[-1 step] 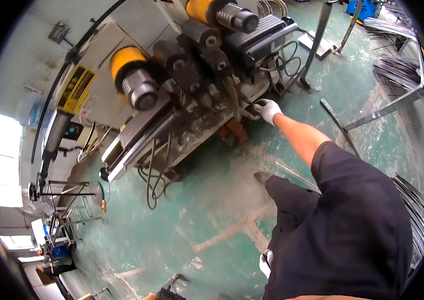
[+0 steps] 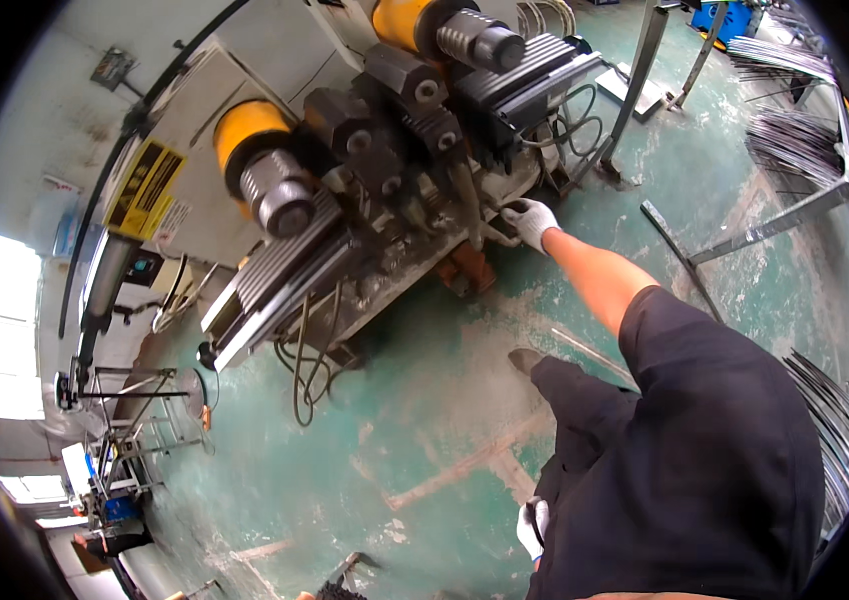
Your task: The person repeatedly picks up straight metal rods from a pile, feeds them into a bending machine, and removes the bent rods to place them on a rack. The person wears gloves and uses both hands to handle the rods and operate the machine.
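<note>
My right hand [image 2: 533, 222], in a white glove, reaches out to the lower right corner of a large machine [image 2: 385, 270]. Its fingers are bent against the edge of the machine's base, beside a pale bent pipe [image 2: 497, 236]; what they grip is hidden. My left hand [image 2: 533, 528], also gloved in white, hangs low beside my dark trousers. A dark strip shows at it, and its fingers are mostly hidden. On the machine are dark clamping blocks [image 2: 425, 95] and two yellow cylinders [image 2: 250, 135] with ribbed metal ends.
Bundles of thin metal rods [image 2: 795, 140] lie on a rack at the right, with more rods [image 2: 835, 430] beside me. A metal post [image 2: 635, 90] stands past the machine. Cables [image 2: 307, 370] hang under its left end. A thin rod [image 2: 595, 355] lies on the green floor near my shoe [image 2: 523, 358].
The view has shifted slightly. My right hand stays at the machine's corner, and my left hand remains low by my leg.
</note>
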A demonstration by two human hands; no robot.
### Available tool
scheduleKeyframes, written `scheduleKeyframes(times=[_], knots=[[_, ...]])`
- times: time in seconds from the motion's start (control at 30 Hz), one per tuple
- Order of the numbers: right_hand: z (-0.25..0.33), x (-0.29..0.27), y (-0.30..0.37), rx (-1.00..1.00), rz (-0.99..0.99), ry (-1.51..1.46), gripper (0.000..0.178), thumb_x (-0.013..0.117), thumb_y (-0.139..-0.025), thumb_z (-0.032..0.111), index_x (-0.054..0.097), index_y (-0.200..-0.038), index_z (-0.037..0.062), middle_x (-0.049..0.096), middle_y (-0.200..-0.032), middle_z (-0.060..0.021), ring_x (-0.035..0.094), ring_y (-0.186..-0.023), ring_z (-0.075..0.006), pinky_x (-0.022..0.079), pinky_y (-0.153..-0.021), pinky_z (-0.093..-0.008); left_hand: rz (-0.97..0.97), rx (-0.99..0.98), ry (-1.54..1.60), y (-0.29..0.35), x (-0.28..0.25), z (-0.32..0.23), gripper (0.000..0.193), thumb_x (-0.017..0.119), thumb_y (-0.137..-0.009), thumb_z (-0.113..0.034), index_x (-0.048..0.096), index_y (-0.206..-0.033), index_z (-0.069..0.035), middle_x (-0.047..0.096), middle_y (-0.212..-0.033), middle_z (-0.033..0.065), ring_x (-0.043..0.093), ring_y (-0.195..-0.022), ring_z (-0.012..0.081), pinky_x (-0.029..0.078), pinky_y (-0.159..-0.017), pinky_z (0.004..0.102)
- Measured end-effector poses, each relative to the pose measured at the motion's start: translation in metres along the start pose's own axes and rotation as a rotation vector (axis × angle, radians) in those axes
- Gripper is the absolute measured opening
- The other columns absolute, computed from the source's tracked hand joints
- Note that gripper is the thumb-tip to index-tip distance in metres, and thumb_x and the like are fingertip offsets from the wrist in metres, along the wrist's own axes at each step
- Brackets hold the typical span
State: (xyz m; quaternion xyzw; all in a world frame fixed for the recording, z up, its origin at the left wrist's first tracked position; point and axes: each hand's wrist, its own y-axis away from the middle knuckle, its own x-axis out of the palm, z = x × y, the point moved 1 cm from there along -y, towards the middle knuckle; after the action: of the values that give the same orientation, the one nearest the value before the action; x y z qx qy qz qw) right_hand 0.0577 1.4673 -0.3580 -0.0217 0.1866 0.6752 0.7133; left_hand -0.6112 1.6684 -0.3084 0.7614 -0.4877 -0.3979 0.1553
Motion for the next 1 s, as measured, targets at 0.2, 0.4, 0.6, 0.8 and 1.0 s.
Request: scheduleKeyframes(times=[0.2,0.4,0.6,0.8,1.0], knots=[[0.068,0.072,-0.077,-0.564,0.358,0.594,0.044,0.064,-0.099,0.031,0.065,-0.134,0.003,0.071,-0.127,-0.0168,0.067,-0.12,-0.0316,0.053,-0.099,-0.0401,-0.133,-0.029,0.213,-0.122,-0.076,-0.138,0.022,0.068,-0.1,-0.008,0.071,-0.12,0.002,0.074,-0.108,0.0097,0.07,-0.092,0.0185,0.058,-0.084,0.0332],[-0.012,0.096,-0.168,-0.204,0.343,-0.231,0.035,0.053,-0.108,0.027,0.066,-0.133,0.0057,0.072,-0.122,-0.0105,0.067,-0.113,-0.0251,0.053,-0.096,-0.0365,-0.18,-0.175,-0.1,-0.172,-0.107,-0.093,0.015,0.072,-0.096,-0.004,0.075,-0.11,0.001,0.076,-0.098,0.0097,0.071,-0.092,0.0185,0.059,-0.084,0.0334],[0.038,0.097,-0.157,-0.646,-0.079,0.47,0.046,0.074,-0.081,0.015,0.069,-0.126,0.0062,0.07,-0.12,-0.0219,0.065,-0.117,-0.0466,0.056,-0.097,-0.0461,0.132,-0.141,-0.15,-0.179,-0.042,-0.076,0.018,0.073,-0.1,-0.011,0.077,-0.115,-0.001,0.079,-0.105,0.0085,0.072,-0.097,0.0164,0.056,-0.092,0.0317],[0.005,0.124,-0.203,-0.233,0.265,-0.389,0.038,0.074,-0.083,0.015,0.071,-0.119,0.0038,0.073,-0.115,-0.0208,0.07,-0.107,-0.0418,0.057,-0.09,-0.0437,0.229,-0.113,-0.155,-0.195,-0.015,-0.082,0.018,0.071,-0.102,-0.012,0.076,-0.115,-0.001,0.079,-0.104,0.0083,0.072,-0.096,0.015,0.056,-0.091,0.0299],[0.006,0.125,-0.197,-0.31,0.276,-0.15,0.037,0.073,-0.084,0.016,0.071,-0.119,0.0036,0.073,-0.115,-0.0205,0.07,-0.107,-0.0412,0.057,-0.09,-0.0436,0.16,-0.148,-0.117,-0.224,-0.013,-0.027,0.016,0.07,-0.102,-0.009,0.076,-0.114,0.0,0.078,-0.103,0.0082,0.073,-0.094,0.0157,0.058,-0.087,0.0304]])
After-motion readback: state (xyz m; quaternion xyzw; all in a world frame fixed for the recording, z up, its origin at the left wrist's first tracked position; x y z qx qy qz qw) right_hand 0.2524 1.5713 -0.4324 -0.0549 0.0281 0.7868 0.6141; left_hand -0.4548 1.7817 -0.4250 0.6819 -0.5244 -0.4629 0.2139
